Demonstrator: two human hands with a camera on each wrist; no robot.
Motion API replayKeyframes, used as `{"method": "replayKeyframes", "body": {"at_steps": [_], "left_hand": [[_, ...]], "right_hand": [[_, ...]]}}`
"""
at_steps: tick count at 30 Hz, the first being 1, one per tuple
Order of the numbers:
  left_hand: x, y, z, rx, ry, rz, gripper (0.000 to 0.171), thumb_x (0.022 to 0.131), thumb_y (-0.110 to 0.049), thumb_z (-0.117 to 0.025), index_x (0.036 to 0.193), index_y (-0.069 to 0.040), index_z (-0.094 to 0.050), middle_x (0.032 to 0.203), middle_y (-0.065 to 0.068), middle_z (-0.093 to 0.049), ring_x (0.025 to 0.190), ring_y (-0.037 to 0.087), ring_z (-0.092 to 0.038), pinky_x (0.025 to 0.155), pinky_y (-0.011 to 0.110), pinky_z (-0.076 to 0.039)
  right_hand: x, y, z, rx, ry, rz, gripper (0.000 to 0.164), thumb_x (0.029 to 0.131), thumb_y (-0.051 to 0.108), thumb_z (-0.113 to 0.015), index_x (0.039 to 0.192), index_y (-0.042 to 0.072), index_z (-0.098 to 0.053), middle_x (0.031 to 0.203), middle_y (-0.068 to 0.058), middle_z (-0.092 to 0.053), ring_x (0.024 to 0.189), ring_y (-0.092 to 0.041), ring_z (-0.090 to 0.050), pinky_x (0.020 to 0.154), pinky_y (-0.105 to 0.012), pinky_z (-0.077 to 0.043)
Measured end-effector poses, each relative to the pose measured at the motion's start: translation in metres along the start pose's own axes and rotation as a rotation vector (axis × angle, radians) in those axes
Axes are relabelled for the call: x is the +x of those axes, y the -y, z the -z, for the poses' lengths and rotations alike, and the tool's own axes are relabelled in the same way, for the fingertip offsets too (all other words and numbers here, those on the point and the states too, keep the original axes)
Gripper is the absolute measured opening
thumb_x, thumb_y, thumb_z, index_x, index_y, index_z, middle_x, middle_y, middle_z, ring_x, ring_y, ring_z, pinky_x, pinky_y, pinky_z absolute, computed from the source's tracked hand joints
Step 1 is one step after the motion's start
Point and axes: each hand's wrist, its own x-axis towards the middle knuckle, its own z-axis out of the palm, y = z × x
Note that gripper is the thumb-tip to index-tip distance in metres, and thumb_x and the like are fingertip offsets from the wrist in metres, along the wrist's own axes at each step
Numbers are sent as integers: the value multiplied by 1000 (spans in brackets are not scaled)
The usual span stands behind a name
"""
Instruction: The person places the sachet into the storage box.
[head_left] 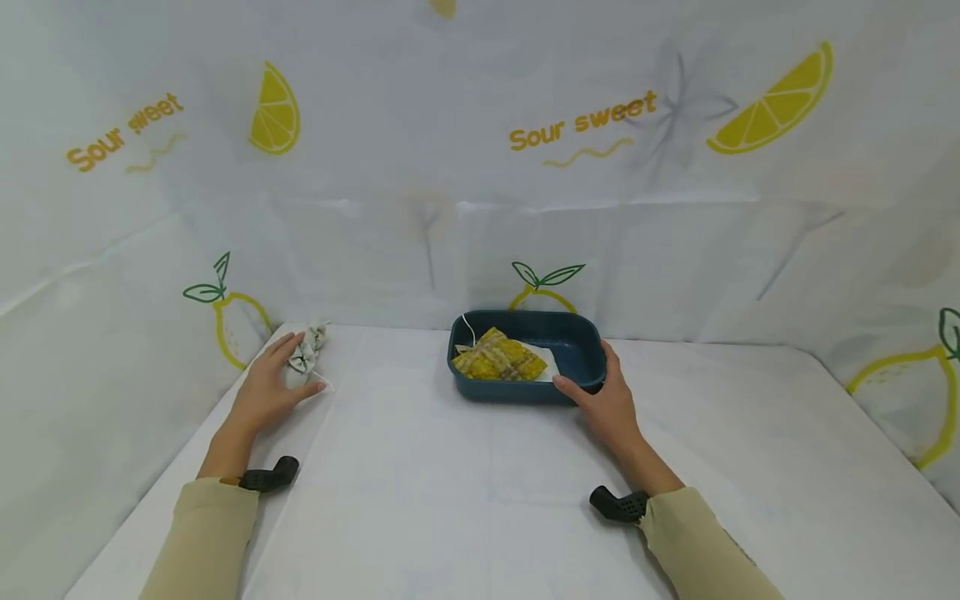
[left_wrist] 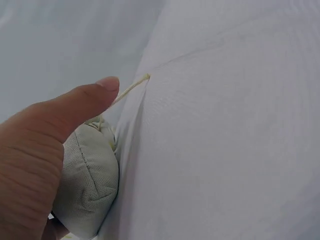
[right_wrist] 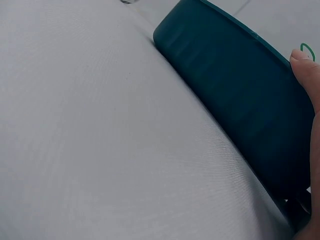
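Observation:
My left hand [head_left: 272, 385] is at the left of the table, thumb and fingers spread about a small pale grey cloth pouch [head_left: 306, 352]. In the left wrist view, the pouch's plump, seamed body [left_wrist: 90, 182] sits below the straight thumb, and a thin cream drawstring [left_wrist: 131, 90] runs out past the thumb tip. My right hand [head_left: 611, 408] grips the right front corner of a dark teal rectangular tray [head_left: 517, 392], thumb at the near rim and fingers along the right side. Inside the tray lies a yellow-and-grey checked cloth pouch [head_left: 497, 357] with a white string.
Beside the yellow pouch, white material [head_left: 546, 363] shows in the tray. A white cloth [head_left: 420, 483] covers the table. White sheeting printed with lemons [head_left: 780, 104] and lettering rises at the back and sides. Each wrist wears a black camera mount [head_left: 272, 475].

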Motion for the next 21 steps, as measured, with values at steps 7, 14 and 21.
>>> {"method": "replayKeyframes", "body": {"at_steps": [7, 14, 21], "left_hand": [[-4, 3, -2, 50, -45, 50, 88, 87, -23, -79, 160, -13, -31, 163, 23, -30, 141, 54, -37, 105, 72, -37], [-4, 2, -8, 106, -72, 113, 81, 90, -16, -69, 160, -16, -29, 162, 22, -30, 135, 54, -44, 99, 71, -42], [-3, 4, -11, 128, -108, 115, 75, 93, -18, -66, 159, -16, -31, 160, 22, -35, 134, 54, -45, 103, 69, -40]], "right_hand": [[1, 2, -1, 6, 14, 0, 105, 91, 52, -69, 165, 18, -2, 170, -16, -15, 156, -40, -20, 122, -63, -24], [0, 0, -1, 3, 12, -2, 106, 91, 53, -69, 164, 18, -2, 171, -16, -14, 156, -40, -19, 123, -63, -23], [0, -4, 0, 8, 1, -5, 107, 90, 54, -70, 164, 18, -2, 171, -15, -14, 156, -39, -19, 123, -63, -23]]}}
